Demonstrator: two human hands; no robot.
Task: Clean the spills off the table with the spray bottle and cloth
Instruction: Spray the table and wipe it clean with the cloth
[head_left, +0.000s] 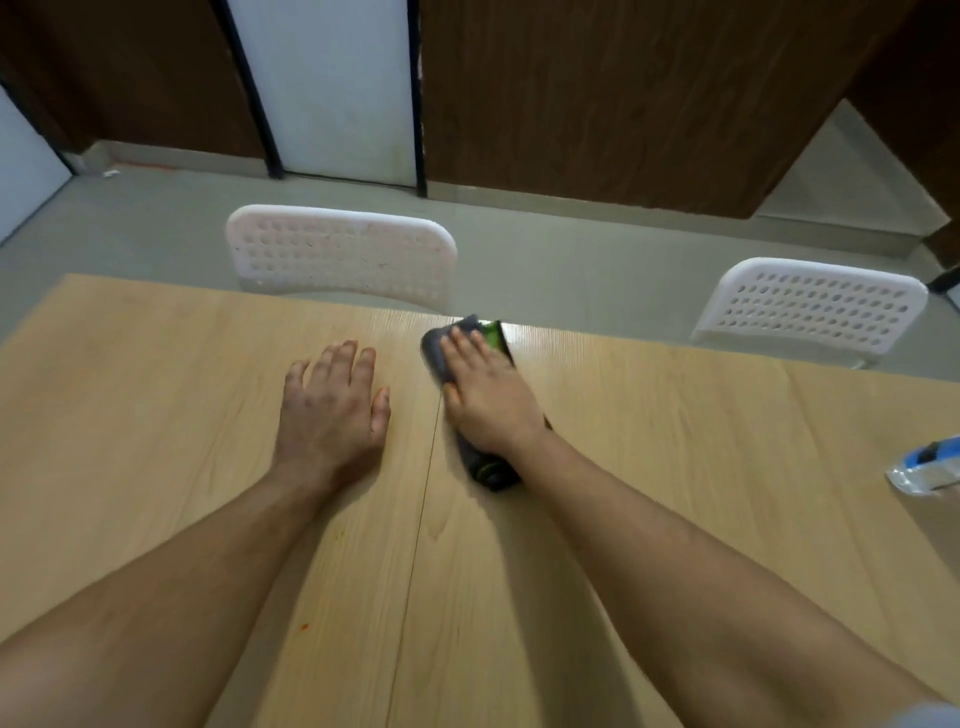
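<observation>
A dark grey cloth with green trim (480, 470) lies on the light wooden table (182, 374) near its far edge. My right hand (485, 395) presses flat on the cloth with straight fingers and covers most of it. To its left, my left hand (332, 402) rests palm down on the bare tabletop, fingers spread, holding nothing. A clear spray bottle with a blue part (930, 470) lies at the table's right edge, partly cut off by the frame. A small orange spot (304, 627) marks the table near my left forearm.
Two white perforated chairs stand behind the table's far edge, one (340, 254) in the middle and one (815, 306) at the right. A seam (423, 514) runs down the tabletop between my arms. Grey floor and brown wall panels lie beyond.
</observation>
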